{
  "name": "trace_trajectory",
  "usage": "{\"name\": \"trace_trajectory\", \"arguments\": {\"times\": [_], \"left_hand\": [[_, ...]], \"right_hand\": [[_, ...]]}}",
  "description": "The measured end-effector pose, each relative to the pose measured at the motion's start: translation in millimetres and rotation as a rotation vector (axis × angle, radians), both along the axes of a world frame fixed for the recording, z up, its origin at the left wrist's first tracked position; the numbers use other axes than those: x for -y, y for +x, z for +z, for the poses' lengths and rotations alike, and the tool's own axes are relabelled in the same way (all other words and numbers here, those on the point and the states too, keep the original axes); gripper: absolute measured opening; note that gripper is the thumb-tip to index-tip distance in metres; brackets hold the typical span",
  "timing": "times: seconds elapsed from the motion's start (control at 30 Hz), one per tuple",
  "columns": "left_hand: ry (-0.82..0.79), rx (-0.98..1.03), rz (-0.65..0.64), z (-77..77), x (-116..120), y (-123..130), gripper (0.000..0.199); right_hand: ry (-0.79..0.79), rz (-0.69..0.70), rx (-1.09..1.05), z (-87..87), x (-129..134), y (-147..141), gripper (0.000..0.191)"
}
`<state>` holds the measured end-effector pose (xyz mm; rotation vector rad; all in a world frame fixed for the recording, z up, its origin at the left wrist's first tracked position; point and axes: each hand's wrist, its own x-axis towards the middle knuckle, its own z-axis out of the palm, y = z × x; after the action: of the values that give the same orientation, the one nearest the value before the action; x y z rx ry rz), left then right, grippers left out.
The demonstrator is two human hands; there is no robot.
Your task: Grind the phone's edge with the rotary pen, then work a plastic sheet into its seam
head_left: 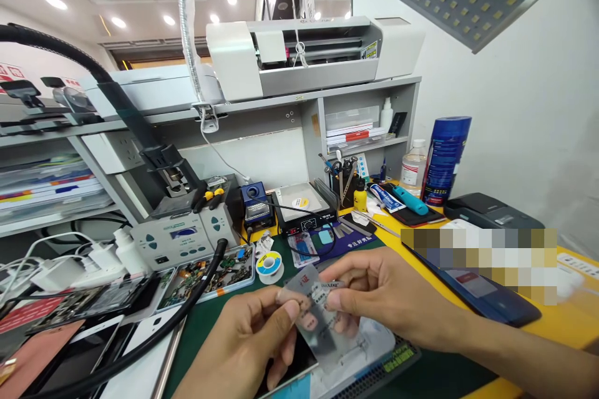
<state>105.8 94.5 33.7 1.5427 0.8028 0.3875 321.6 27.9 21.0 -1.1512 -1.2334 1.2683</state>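
Between my hands is a thin translucent film packet (318, 312) with printed lettering, tilted above the work mat. My left hand (255, 340) pinches its left edge between thumb and fingers. At the upper right edge, my right hand (379, 293) grips the same packet with thumb and forefinger. Below it lies a dark phone screen (302, 358), partly hidden by my left hand and the packet. A clear plastic bag or sheet (374, 340) rests beside the screen, over a dark slotted tool or tray.
A solder reel (270, 267) and a parts tray (234, 271) lie behind my left hand. A black hose (199, 296) curves across the left side, over several phones. A dark phone (496, 299) lies at right.
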Motion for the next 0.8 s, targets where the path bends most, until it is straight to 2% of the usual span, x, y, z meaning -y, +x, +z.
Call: {"name": "trace_trajectory", "arguments": {"times": [0.07, 0.23, 0.53, 0.8], "left_hand": [[-0.02, 0.01, 0.008, -3.4, -1, 1, 0.05], [0.058, -0.011, 0.145, -8.6, 1, 12, 0.05], [0.046, -0.07, 0.052, 3.5, 4, 9, 0.044], [-0.035, -0.024, 0.046, 4.3, 6, 4, 0.042]], "right_hand": [[0.006, -0.015, 0.01, 1.2, 0, 0, 0.042], [0.027, -0.032, 0.066, 1.5, 1, -2, 0.04], [0.044, 0.01, 0.117, -1.6, 3, -1, 0.035], [0.043, 0.009, 0.134, -3.4, 1, 2, 0.037]]}}
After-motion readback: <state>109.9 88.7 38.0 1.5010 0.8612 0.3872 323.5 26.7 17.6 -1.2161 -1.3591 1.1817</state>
